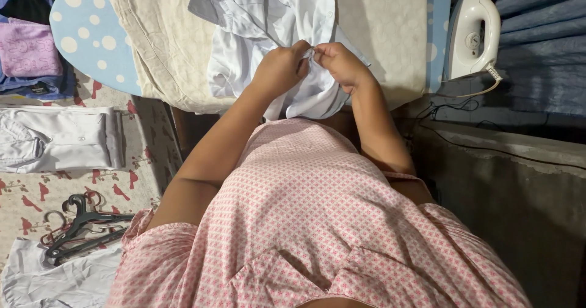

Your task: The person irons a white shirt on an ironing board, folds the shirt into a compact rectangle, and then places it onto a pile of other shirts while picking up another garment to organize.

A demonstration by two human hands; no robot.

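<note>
Right at the upper middle of the frame, both hands, left hand and right hand, pinch closed on the white shirt, which spreads upward from them over the ironing board.

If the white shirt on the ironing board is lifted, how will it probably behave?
The white shirt looks floppy: it lies in soft folds and would likely sag. It seems light, since both hands, left hand and right hand, pinch only its edge.

The white shirt runs past the top edge, its near hem hidden behind both hands. The ironing board is cropped above too.
</note>
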